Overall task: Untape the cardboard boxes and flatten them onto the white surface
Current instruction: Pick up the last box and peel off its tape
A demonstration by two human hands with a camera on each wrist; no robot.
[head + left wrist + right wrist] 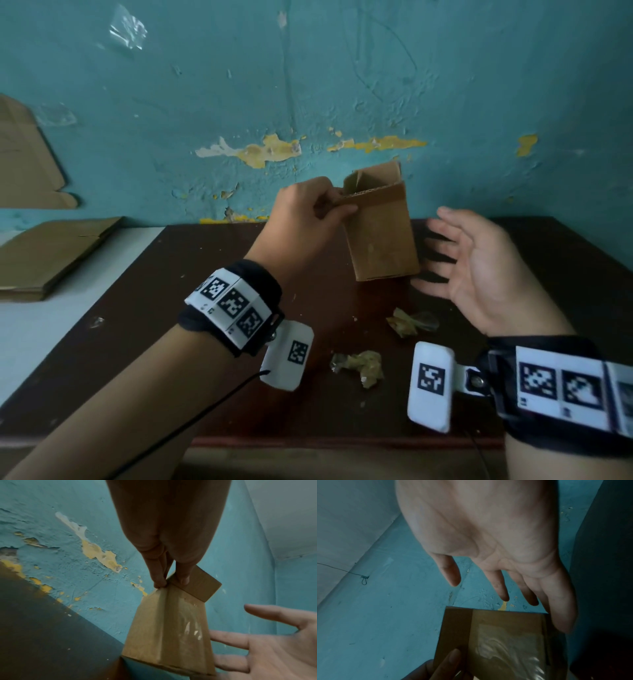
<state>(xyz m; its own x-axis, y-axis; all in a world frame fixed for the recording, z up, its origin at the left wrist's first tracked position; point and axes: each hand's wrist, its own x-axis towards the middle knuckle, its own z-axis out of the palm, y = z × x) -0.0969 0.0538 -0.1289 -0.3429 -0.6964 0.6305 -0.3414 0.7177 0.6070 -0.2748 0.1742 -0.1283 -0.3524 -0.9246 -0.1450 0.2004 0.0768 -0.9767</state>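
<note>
Cardboard box stands upright on the dark table, long axis vertical, top open. Left hand pinches its top left corner from above. Right hand hovers just beside the right wall, fingers spread, gripping nothing, and is nearer the glossy tape, which seems to run down that side.

Dark brown tabletop against teal wall; paint peeling, yellow and white patches low on wall. Two crumpled yellowish tape wads on tabletop: one near front, other just behind it to right. Clear tape scrap stuck high on wall. Thin wire loop hanging on wall.
</note>
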